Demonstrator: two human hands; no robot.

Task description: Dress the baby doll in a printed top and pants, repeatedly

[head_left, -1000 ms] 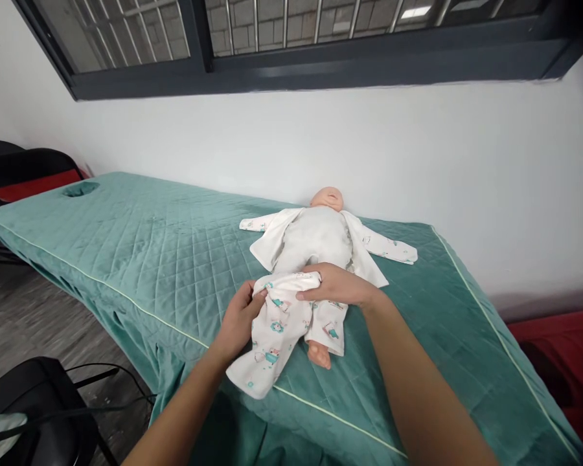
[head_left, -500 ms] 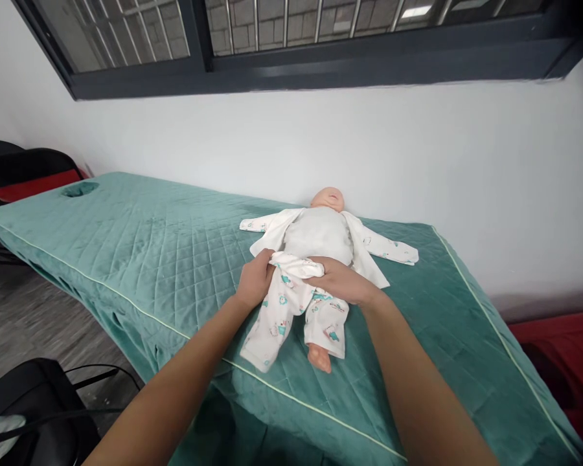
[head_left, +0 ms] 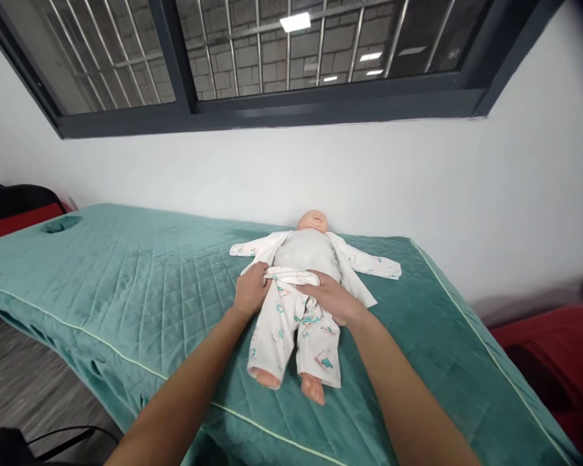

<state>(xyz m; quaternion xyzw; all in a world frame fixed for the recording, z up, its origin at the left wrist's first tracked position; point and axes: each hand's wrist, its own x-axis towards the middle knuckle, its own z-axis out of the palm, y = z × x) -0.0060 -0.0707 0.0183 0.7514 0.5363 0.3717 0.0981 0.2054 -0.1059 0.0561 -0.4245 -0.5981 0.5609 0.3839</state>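
Observation:
A baby doll (head_left: 313,221) lies on its back on the green quilted bed, head toward the wall. White patterned trousers (head_left: 276,323) cover its legs, and both feet show at the cuffs. My left hand (head_left: 251,289) is closed on the waistband at one side. At the other side my right hand (head_left: 331,296) grips the same waistband, thumb on top and the other fingers partly hidden. An open white jacket (head_left: 358,285) with patterned sleeves spreads out under the doll, its arms stretched sideways. The pale grey-white torso (head_left: 307,252) is exposed above the trousers.
The green bed cover (head_left: 126,278) has light piping along its edge and a face hole (head_left: 61,224) at the far left. Behind stands a white wall with a barred window (head_left: 282,52). Red material (head_left: 554,349) is at the right, a black chair (head_left: 22,200) at the left.
The trousers have come further up the legs, and the second foot now shows at its cuff. Both hands keep hold of the waistband. The camera view has tilted upward.

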